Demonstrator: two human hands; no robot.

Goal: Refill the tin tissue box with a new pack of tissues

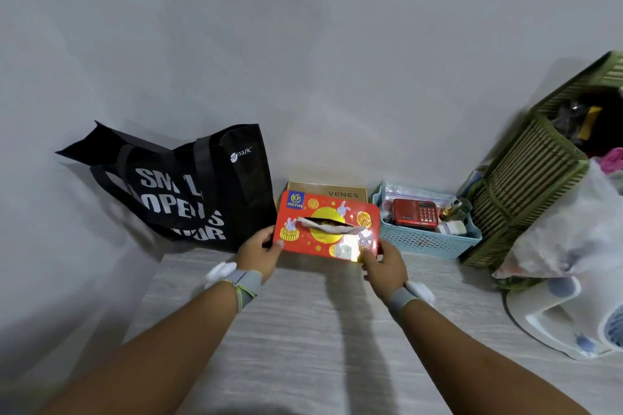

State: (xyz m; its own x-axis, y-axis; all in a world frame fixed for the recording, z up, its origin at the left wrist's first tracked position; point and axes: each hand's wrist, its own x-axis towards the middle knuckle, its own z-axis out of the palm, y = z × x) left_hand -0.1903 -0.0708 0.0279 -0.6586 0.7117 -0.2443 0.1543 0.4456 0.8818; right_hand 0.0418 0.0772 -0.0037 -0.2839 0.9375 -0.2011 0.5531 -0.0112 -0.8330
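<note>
Tissue tin (327, 225) at far side of table (303, 330); left hand (259, 249) grips its left end, right hand (384, 266) its right end. VENES box (337, 193) behind tin. Tote bag (188, 192) left of it. Perforated basket (428, 239) to its right, radio (416, 212) inside. Woven basket (526, 185) further right, plastic bag (566, 232) before it.

Tin (323, 238), centre of frame, slot face up.
Red, rectangular, with rounded corners; printed with a yellow disc, gold mooncakes, white rabbits and a blue logo at its upper-left corner. It sits slightly askew, its right end lower in the frame. A greyish tissue (333, 228) lies crumpled along the central slot. The left hand (261, 251) grips the left end and the right hand (384, 263) the lower-right corner, where glare hides the print.
</note>
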